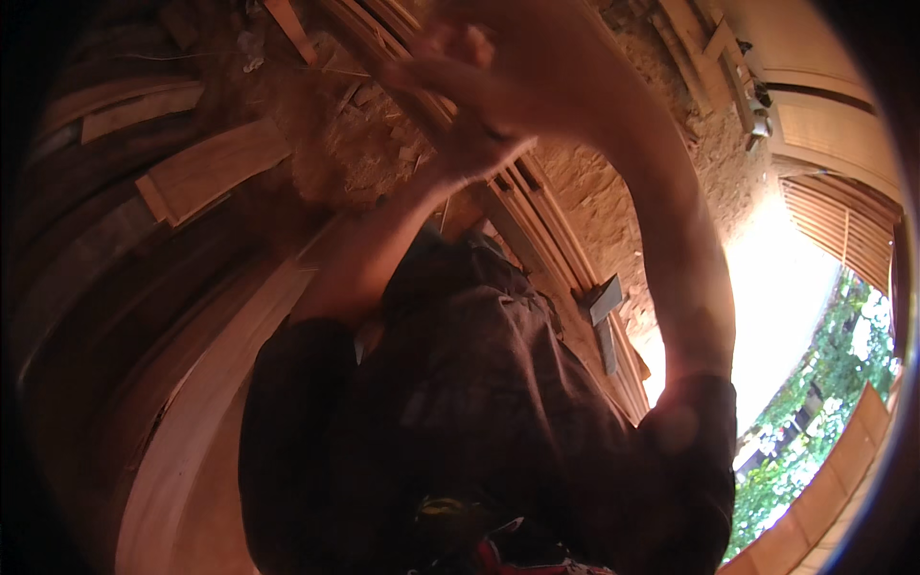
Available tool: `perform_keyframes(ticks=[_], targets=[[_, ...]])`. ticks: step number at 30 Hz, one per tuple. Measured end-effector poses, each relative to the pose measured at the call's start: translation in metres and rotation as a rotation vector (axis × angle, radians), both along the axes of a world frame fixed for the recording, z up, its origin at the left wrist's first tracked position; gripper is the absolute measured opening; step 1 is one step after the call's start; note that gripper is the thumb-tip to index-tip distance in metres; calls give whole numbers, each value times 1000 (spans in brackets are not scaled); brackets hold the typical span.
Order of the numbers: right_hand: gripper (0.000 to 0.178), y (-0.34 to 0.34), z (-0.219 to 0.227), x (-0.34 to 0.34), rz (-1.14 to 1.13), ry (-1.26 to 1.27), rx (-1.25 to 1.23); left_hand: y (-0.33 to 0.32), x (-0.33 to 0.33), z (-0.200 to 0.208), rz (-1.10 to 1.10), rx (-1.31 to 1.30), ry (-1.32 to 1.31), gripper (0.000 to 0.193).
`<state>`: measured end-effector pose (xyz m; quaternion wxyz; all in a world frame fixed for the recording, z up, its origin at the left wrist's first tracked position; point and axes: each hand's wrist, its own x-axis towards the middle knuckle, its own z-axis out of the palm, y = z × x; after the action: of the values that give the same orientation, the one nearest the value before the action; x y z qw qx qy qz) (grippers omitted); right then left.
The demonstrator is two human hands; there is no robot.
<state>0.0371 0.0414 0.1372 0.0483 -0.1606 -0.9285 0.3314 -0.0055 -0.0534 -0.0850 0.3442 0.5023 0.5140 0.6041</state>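
Note:
My left hand (479, 149) and my right hand (458, 53) are close together at the upper middle, the right one above the left. My right forearm arches in from the right side, and its hand is smeared by motion. The fingers of both hands are too dark and blurred to tell whether they hold anything. Long narrow wooden strips (537, 225) run diagonally beneath my hands, from the top toward the lower right. On these strips rests a grey tool (605, 300) with a broad flat part and a narrower one below; its exact kind is unclear.
Wooden planks (216, 168) are stacked at the left, and a long pale board (206, 422) runs beside my left leg. Wood scraps and shavings cover the brown ground (359, 153). A bright opening (781, 278) with greenery (815, 412) lies at the right.

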Motion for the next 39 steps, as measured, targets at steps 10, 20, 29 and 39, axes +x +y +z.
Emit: perform_keyframes(ticks=[10, 20, 29, 39], targets=[[23, -36, -12, -10, -396, 170, -252, -6, 13, 0, 277, -85, -214, 26], [27, -19, -16, -56, -473, 207, -365, 11, 10, -15, 275, 10, -400, 21], [40, 32, -96, -98, -428, -432, -41, 25, -18, -18, 290, -162, -565, 23], [60, 0, -92, -102, -514, 357, -496, 34, -26, -42, 600, -97, 78, 32]])
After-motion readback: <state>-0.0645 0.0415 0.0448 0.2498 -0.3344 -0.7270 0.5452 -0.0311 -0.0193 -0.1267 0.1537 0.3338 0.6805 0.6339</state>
